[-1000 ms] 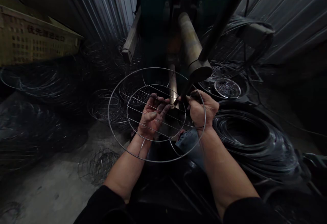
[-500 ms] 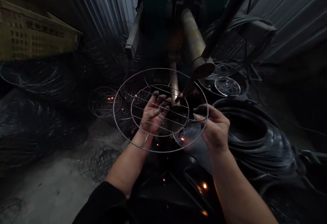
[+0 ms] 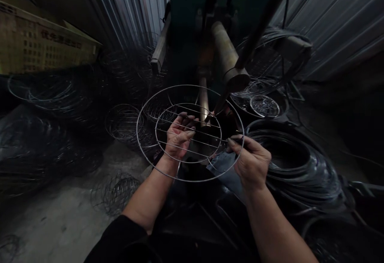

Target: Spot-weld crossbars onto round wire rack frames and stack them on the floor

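Observation:
A round wire rack, with an outer ring, a smaller inner ring and several parallel cross wires, is held level in front of me. My left hand reaches up from below it, thumb and fingers closed about the cross wires inside the inner ring. At the right edge, my right hand pinches the outer ring beside a short joining wire. The tip of a lower metal rod meets the inner ring's far right side, where a slanted dark bar comes down from a thick cylinder.
A coil of wire lies at the right, with a container of wire pieces behind it. Wire racks and a wire bundle lie at the left. A yellow crate stands at the back left.
The bright sparks around the rack and below it are gone. My left fingers have drawn closer together on the cross wires. The rack's place between the bars looks nearly the same.

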`<state>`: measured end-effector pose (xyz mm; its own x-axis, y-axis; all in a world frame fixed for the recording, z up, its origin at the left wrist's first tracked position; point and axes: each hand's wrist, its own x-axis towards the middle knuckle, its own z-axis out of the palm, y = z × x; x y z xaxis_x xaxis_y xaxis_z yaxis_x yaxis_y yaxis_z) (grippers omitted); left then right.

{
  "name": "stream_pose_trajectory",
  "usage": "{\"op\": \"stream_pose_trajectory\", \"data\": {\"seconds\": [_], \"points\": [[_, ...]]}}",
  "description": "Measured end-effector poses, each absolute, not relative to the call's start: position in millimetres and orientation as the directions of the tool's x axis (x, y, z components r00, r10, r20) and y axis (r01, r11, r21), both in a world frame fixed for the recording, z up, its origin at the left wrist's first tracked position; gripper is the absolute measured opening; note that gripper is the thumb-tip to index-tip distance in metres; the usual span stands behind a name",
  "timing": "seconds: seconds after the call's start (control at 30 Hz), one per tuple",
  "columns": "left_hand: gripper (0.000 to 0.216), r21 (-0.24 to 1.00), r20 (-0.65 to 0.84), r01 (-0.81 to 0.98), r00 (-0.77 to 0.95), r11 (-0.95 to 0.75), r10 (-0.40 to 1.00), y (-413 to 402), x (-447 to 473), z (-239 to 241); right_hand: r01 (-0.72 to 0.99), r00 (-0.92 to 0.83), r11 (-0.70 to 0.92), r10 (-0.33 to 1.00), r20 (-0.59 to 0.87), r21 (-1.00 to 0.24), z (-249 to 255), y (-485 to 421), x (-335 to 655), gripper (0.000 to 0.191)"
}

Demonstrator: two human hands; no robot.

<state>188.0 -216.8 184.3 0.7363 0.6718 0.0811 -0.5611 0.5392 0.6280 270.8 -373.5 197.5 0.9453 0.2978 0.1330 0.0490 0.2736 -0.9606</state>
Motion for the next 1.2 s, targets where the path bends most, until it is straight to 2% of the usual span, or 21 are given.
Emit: {"op": "stream_pose_trajectory", "data": {"seconds": [0.13,0.47,0.7,1.2], "points": [[0.063,0.655,0.108,-0.575,0.714,0.491,0.692,-220.2,185.8,186.8,-0.011,0.952,0.26,0.297,0.069,-0.966,200.1,-370.9,269.7,0.019],[0.059,0.653,0.041,-0.568,0.688,0.502,0.725,-228.2,185.9,201.3,0.0,0.97,0.288,0.233,0.07,-0.957,211.5,-365.5,266.6,0.019],[0.059,0.698,0.074,-0.565,0.669,0.441,0.739,-235.2,186.2,210.7,0.027,0.97,0.298,0.224,0.098,-0.954,198.5,-368.1,274.0,0.019],[0.056,0.691,0.104,-0.587,0.657,0.421,0.747,-234.1,187.9,206.8,0.021,0.969,0.366,0.223,0.109,-0.93,198.3,-364.9,274.0,0.016]]}}
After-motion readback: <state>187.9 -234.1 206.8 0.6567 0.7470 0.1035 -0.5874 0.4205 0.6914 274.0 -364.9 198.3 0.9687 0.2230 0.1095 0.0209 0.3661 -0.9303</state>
